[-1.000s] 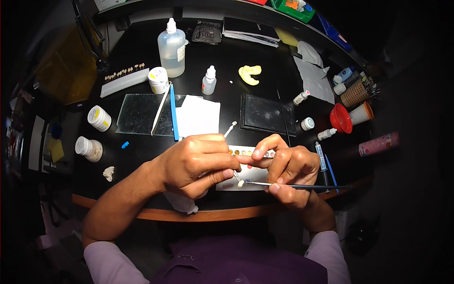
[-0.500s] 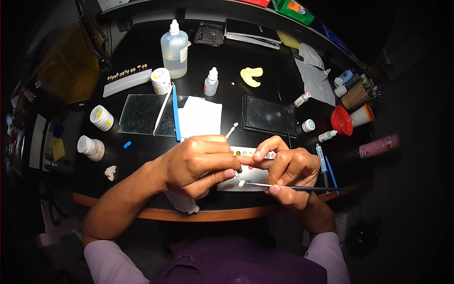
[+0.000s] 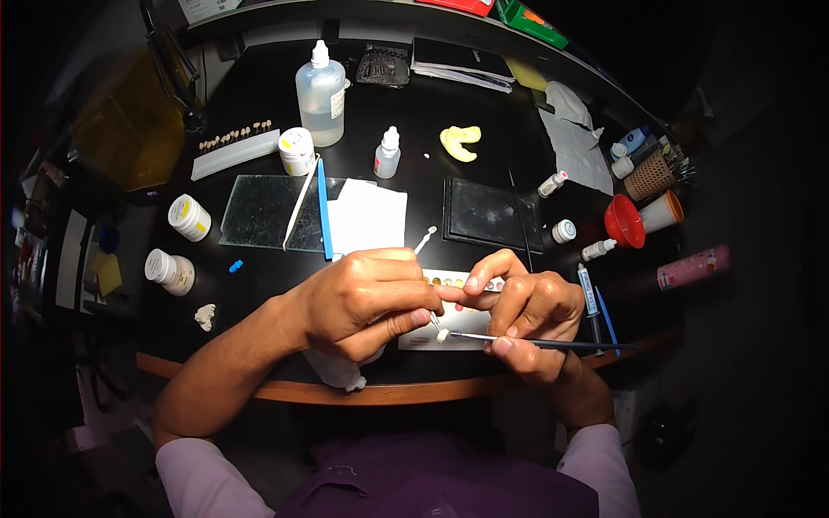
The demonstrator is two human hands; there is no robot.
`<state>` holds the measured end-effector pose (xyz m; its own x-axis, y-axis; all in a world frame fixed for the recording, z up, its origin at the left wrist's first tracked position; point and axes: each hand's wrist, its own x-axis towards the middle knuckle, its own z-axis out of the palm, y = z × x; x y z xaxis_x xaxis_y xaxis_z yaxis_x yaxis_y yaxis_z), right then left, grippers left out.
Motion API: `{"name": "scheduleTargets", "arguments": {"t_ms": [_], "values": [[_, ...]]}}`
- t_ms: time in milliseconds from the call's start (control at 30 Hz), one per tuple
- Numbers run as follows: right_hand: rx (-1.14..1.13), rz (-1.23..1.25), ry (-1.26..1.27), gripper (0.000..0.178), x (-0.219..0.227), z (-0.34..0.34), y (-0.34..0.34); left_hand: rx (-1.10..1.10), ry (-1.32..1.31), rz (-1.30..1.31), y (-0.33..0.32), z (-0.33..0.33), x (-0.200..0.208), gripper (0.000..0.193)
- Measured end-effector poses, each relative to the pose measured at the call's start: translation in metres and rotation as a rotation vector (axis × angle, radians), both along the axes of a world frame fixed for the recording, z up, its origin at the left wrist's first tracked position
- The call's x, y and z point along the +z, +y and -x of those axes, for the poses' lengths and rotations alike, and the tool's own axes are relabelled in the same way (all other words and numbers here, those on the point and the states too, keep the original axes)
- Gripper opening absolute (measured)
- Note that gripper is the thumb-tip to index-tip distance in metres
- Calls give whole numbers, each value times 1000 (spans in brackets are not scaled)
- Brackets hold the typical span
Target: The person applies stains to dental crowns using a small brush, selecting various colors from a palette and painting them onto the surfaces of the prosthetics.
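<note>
My left hand [image 3: 367, 298] is closed on a thin metal holder [image 3: 436, 322] with a small off-white tooth crown [image 3: 443, 336] at its lower tip. My right hand [image 3: 540, 311] grips a fine paintbrush [image 3: 574, 344] with a dark handle, its bristles right beside the crown; whether they touch is too small to tell. Both hands meet at the fingers. Beneath them lies a white card [image 3: 423, 338] with a row of coloured shade dots, partly hidden. A slim stick [image 3: 426, 239] with a pale tip pokes out beyond my left hand. Crumpled white tissue [image 3: 338, 371] shows under my left wrist.
Left of my hands stand white jars [image 3: 189, 217], a glass slab [image 3: 259, 211] and a blue-handled tool [image 3: 324, 211]. Farther back are a large clear bottle [image 3: 321, 104], a dropper bottle [image 3: 387, 155] and a yellow dental model [image 3: 458, 143]. A black slab [image 3: 492, 213] and red bowl [image 3: 623, 220] are to the right.
The whole view has shifted very slightly. Both hands keep their hold on the holder and the paintbrush, and the bristles stay beside the crown.
</note>
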<state>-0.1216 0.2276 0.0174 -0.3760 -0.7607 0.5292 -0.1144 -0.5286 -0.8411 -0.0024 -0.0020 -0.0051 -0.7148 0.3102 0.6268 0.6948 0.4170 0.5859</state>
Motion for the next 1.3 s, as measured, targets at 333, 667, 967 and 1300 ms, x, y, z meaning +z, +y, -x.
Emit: {"name": "scheduleTargets", "arguments": {"t_ms": [333, 667, 967, 1300], "values": [[39, 21, -116, 19, 2, -1, 0, 56, 73, 28, 3, 1, 0, 13], [44, 9, -66, 20, 2, 2, -1, 45, 68, 19, 3, 1, 2, 13], [37, 23, -176, 18, 2, -3, 0, 77, 21, 0, 4, -1, 2, 10], [-85, 64, -69, 15, -2, -7, -2, 251, -2, 16, 11, -1, 3, 17]]}}
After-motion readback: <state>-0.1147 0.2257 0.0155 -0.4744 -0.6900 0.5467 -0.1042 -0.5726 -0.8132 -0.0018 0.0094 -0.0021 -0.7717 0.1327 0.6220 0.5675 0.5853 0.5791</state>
